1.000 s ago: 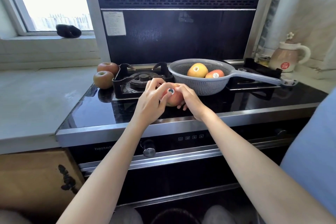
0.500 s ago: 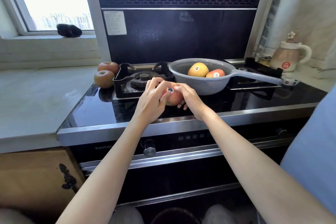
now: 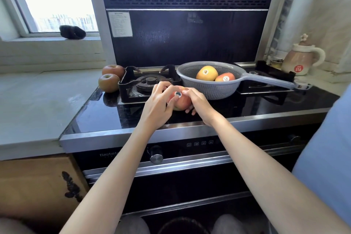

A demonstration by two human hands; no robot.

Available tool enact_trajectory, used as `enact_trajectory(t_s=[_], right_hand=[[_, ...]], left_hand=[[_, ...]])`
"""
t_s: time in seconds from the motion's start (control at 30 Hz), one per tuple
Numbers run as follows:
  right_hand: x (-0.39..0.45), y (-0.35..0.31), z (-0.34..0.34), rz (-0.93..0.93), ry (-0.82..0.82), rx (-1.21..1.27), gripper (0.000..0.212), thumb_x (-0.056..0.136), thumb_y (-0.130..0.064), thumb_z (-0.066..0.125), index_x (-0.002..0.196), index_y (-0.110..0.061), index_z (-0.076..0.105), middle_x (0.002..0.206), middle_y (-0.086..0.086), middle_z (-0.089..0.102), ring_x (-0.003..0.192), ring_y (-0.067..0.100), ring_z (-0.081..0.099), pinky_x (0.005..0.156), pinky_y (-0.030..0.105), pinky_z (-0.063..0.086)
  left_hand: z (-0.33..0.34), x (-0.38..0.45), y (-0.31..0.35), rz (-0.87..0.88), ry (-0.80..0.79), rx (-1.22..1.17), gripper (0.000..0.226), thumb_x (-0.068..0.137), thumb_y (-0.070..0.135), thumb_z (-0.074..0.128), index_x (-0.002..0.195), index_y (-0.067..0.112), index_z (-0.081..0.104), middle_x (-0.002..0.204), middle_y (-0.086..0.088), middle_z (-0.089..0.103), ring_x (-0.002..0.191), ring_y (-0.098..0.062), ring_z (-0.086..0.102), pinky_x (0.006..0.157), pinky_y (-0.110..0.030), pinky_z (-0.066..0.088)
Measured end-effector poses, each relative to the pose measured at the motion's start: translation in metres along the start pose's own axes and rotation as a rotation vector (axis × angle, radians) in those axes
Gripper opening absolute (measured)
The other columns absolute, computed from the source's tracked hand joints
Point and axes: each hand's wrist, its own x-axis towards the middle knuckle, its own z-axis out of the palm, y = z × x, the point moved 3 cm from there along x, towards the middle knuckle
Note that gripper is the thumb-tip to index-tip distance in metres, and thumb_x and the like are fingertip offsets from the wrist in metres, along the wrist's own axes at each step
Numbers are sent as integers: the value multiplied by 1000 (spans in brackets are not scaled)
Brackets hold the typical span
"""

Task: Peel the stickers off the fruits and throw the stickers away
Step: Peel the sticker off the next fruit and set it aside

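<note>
**Both hands on the stickered fruit**

My left hand [image 3: 158, 105] and right hand [image 3: 197, 103] cradle a reddish fruit [image 3: 182, 103] just above the glossy black stovetop [image 3: 247, 108], near its front edge. My left grip is curled round the fruit's left side, thumb lying beside the round sticker [image 3: 178, 93] on top. My right grip wraps the fruit's right side, with fingers tucked beneath and a fingertip touching the sticker's right edge. The sticker lies flat on the skin.

Just beyond, to the right, a grey colander [image 3: 210, 89] holds a yellow fruit [image 3: 207, 73] and an orange-red fruit [image 3: 225, 77], each bearing a sticker. Far left, two brown apples [image 3: 111, 78] sit beside the burner [image 3: 149, 83].
</note>
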Motion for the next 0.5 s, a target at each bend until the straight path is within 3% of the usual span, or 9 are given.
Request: enact_trajectory(t_s=[0.37, 0.5], right_hand=[[0, 1, 0, -1, 0, -17, 34, 99, -34, 40, 126, -18, 55, 99, 4, 62, 61, 15, 56, 51, 22, 38], [2, 2, 0, 5, -3, -12, 32, 99, -36, 40, 122, -21, 55, 98, 3, 63, 62, 15, 57, 52, 24, 39]], left_hand=[[0, 0, 0, 24, 19, 29, 11, 96, 20, 54, 106, 18, 57, 113, 0, 51, 107, -18, 47, 76, -42, 52], [-1, -1, -2, -19, 42, -53, 20, 96, 20, 54, 116, 16, 51, 112, 2, 54, 105, -16, 52, 79, -43, 53]])
